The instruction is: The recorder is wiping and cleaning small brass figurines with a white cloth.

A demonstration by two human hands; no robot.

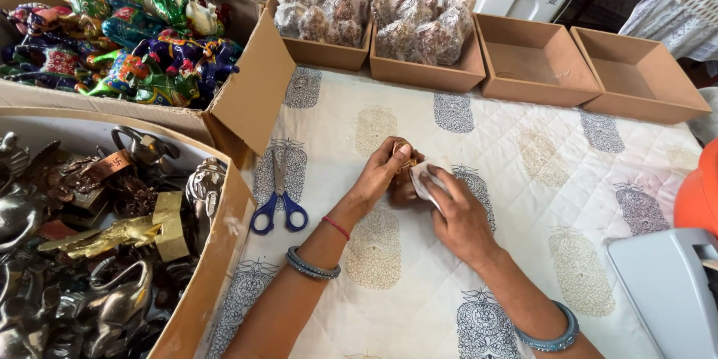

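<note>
Left hand (381,172) clamps small brown figurine (404,179) steady; right hand (456,217) pinches white cloth (425,179) against it; scissors (280,206) nearby.

Four small cardboard trays (533,63), two large boxes (247,105), one pair of scissors (280,206).

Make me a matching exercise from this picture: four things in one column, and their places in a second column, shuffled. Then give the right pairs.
Things:
1. scissors
2. painted animal figures
3. dark metal figurines
4. small brown figurine

Places:
A. in the big carton at the near left
B. between the left hand and the right hand, partly in white wrapping
C. flat on the printed cloth, beside the cartons
D. in the open carton at the far left

Pairs: 1-C, 2-D, 3-A, 4-B
</note>
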